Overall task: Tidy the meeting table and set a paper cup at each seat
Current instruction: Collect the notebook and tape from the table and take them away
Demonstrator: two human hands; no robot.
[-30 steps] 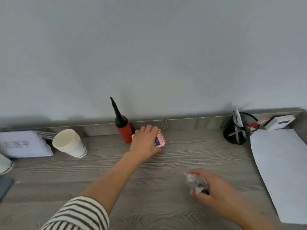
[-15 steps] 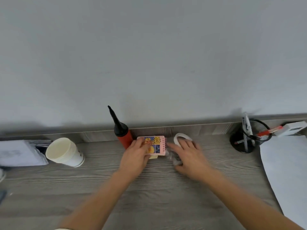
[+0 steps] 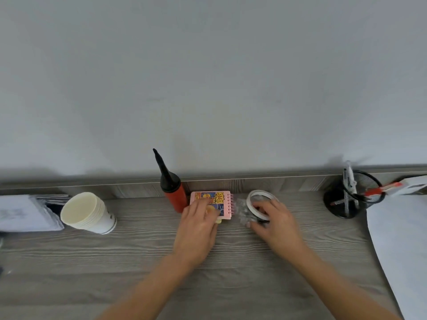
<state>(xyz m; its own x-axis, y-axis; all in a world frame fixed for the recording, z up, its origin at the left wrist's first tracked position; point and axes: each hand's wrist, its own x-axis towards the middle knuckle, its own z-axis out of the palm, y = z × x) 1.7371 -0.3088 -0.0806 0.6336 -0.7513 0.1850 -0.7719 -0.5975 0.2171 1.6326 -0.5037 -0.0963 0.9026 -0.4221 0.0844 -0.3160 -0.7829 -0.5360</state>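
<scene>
A nested stack of white paper cups (image 3: 87,213) stands on the grey wood table (image 3: 115,262) at the back left, well apart from both hands. My left hand (image 3: 196,229) lies on a pink spiral notebook (image 3: 215,199) beside a red and black hand pump (image 3: 173,192); a bit of yellow shows under its fingers. My right hand (image 3: 275,225) holds a crinkled clear plastic packet (image 3: 243,211) against the table, just right of the notebook. Its fingers also touch the near rim of a white tape roll (image 3: 258,197).
A black mesh pen holder (image 3: 353,199) with pens stands at the back right, next to a large white sheet (image 3: 402,239) that runs along the right edge. A white folded card stack (image 3: 23,213) sits at the far left. A low wooden ledge (image 3: 288,183) backs the table.
My right hand carried the clear packet from the table's front up to the tape roll beside the notebook. My left hand stayed on the notebook and slid lower, uncovering its cover.
</scene>
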